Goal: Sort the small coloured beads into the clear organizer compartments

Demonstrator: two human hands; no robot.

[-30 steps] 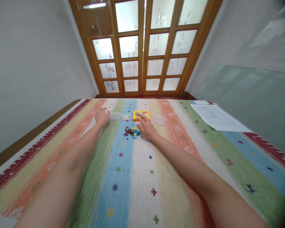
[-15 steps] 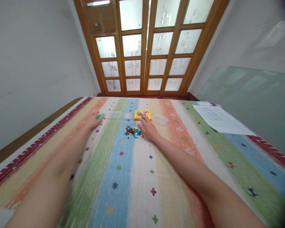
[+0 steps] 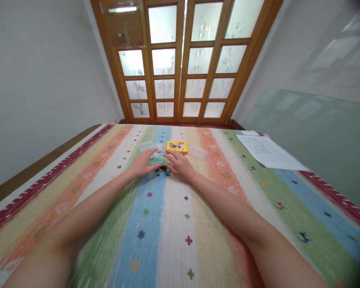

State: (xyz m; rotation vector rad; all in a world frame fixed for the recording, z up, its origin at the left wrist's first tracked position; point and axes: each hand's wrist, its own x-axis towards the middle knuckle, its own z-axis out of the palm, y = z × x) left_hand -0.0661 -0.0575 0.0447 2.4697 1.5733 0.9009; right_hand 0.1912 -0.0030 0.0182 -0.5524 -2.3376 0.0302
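Note:
My left hand curls its thumb and fingers around a green, see-through object whose exact kind I cannot make out. Facing it, my right hand has its fingers and thumb apart at the object's right side; whether they touch it is unclear. Just below lies a pile of small toy building bricks, mostly blue, dark and yellow, partly hidden by both hands. Behind my right fingers is a flat yellow printed box.
Clear plastic trays stand around the box: one to its right, one at the far left, and a smaller container partly hidden. Printed paper sheets lie at the right on the striped tablecloth. Wooden glass doors stand beyond.
My left hand has moved right with the green object, from the table's left side to above the bricks. My right hand has shifted slightly from the yellow box toward the bricks.

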